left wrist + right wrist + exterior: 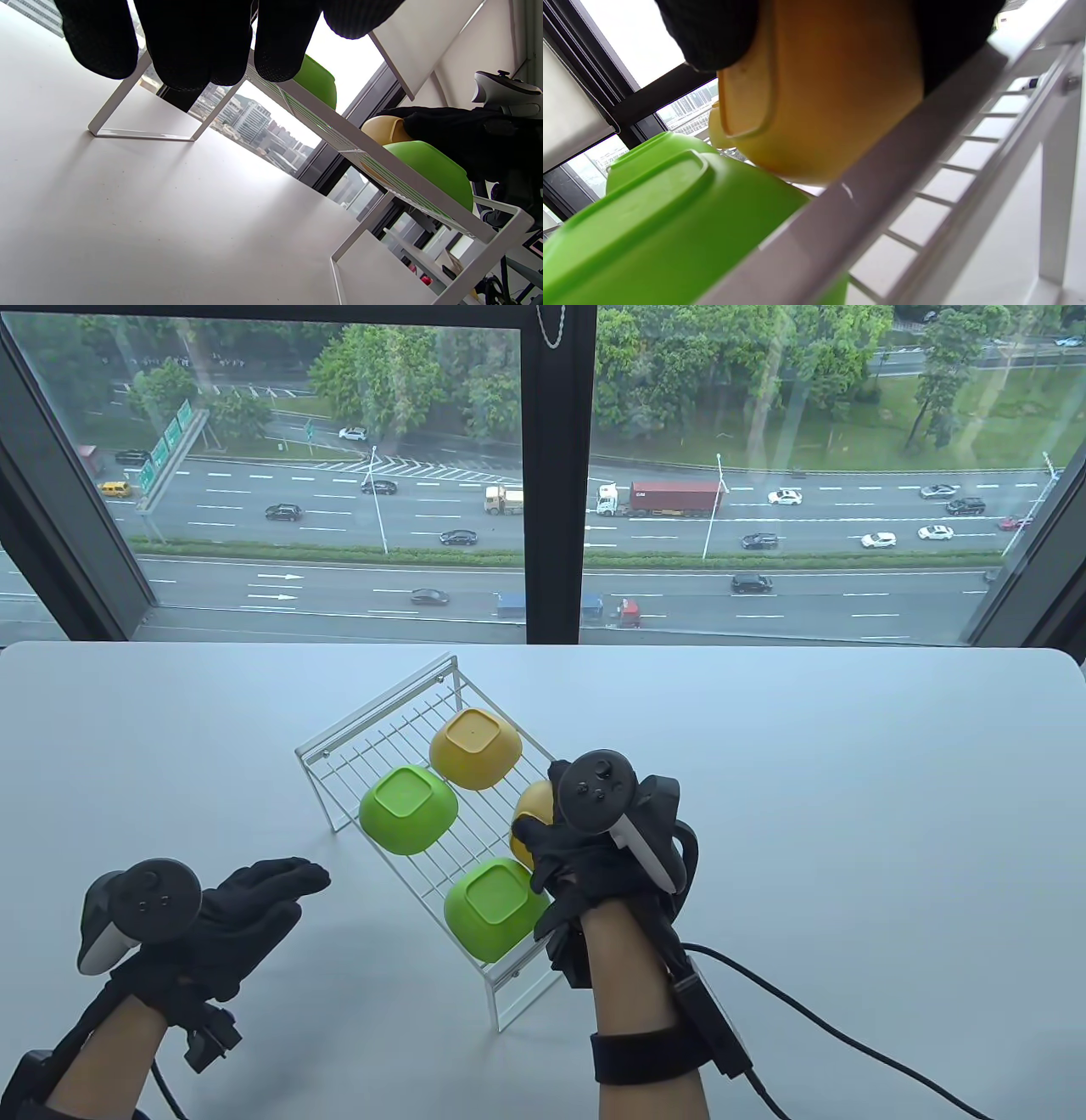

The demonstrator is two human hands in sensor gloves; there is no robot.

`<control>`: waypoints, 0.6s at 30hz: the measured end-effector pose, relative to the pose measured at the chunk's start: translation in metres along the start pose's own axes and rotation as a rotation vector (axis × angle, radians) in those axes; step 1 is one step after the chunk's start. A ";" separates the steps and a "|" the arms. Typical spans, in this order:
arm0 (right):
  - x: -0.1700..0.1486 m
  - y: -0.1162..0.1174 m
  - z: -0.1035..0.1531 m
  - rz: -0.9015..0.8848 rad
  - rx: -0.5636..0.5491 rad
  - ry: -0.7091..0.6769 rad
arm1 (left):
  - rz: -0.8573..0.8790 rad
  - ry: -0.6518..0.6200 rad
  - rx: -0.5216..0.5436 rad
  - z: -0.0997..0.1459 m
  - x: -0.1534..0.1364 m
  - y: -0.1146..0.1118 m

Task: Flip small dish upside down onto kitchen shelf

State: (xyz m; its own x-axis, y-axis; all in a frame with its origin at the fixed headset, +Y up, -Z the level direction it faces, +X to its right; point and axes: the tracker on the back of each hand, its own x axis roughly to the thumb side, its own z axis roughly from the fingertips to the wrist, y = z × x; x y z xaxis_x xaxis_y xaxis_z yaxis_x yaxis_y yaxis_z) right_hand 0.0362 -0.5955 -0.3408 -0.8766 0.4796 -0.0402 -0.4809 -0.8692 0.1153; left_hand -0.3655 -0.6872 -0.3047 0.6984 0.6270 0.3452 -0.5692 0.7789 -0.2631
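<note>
A white wire kitchen shelf (352, 746) stands mid-table. Upside down on it lie a yellow dish (474, 747), a green dish (408, 808) and a nearer green dish (495, 907). My right hand (564, 848) grips another yellow dish (532, 817) at the shelf's right edge, base turned sideways; the dish fills the right wrist view (831, 97), just above the shelf rail (903, 169). My left hand (254, 899) hovers left of the shelf, fingers (186, 46) stretched out, holding nothing.
The white table (848, 780) runs to a window at the back. A black cable (806, 1010) trails from my right wrist toward the bottom right. The shelf's legs (144, 135) stand on the tabletop.
</note>
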 end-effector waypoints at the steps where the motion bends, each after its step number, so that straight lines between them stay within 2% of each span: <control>1: 0.000 0.002 -0.001 0.006 -0.008 0.005 | 0.008 -0.001 -0.005 0.000 0.000 0.001; 6: 0.002 0.005 -0.002 0.070 -0.035 0.005 | 0.016 -0.001 -0.007 0.000 0.000 0.001; 10: 0.000 0.006 -0.001 0.214 -0.105 0.004 | 0.012 -0.011 -0.015 0.001 0.003 0.000; 18: -0.020 0.013 -0.008 0.154 -0.126 0.077 | 0.015 -0.007 -0.024 0.001 0.003 0.000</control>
State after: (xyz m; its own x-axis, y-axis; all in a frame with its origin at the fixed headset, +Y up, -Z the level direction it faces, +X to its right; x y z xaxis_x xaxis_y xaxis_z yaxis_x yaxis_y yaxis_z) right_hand 0.0472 -0.6178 -0.3468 -0.9365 0.3336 -0.1078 -0.3357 -0.9420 0.0009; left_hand -0.3640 -0.6855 -0.3023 0.6864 0.6388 0.3476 -0.5691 0.7694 -0.2901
